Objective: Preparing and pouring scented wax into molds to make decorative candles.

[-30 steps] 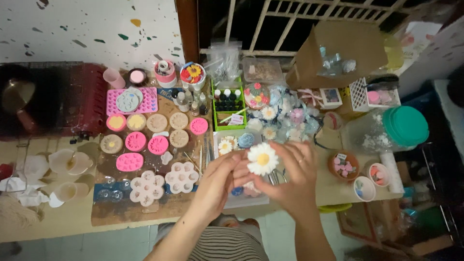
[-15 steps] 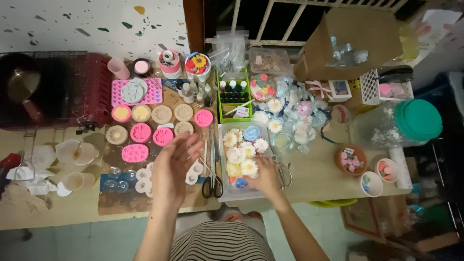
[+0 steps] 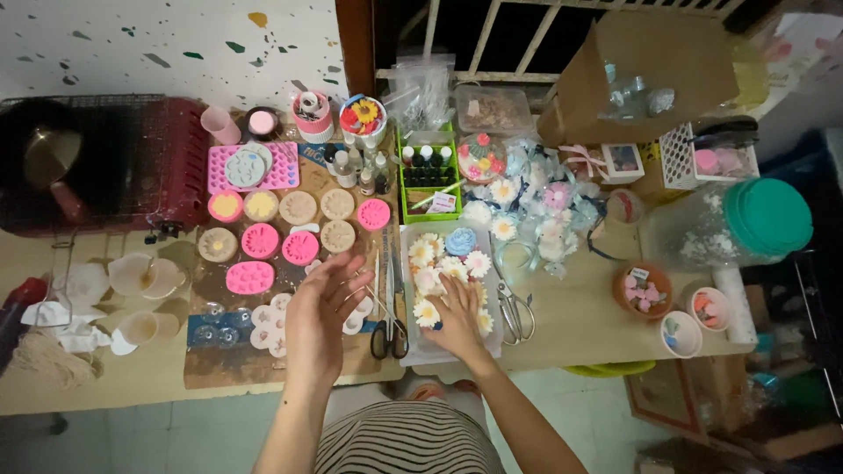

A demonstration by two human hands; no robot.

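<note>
At the far left of the desk (image 3: 105,386) stand pale cups (image 3: 140,276) beside a dark red wire cage (image 3: 114,167), and next to them lie round pink and tan moulds (image 3: 281,241) in rows on a brown mat. The person's left hand (image 3: 320,320) hovers over the near edge of that mat, fingers spread and slack, holding nothing, with white flower-shaped moulds (image 3: 268,320) just under and beside it. A pair of black-handled scissors (image 3: 389,325) lies between the two hands. To the right of these, the right hand (image 3: 457,320) rests palm down on the white tray (image 3: 413,351), its fingers laid flat among the daisy-shaped pieces (image 3: 428,312); whether it pinches one or only presses on them cannot be told from this high view. A second pair of scissors (image 3: 512,307) lies just beside the tray, and further right stand small dishes (image 3: 644,290) and a clear jar with a green lid (image 3: 768,215). The step in hand looks like setting or sorting a daisy piece among the others on the tray. The next move would call for a light touch, lifting the right hand straight up so the neighbouring flowers are not shoved out of place.
</note>
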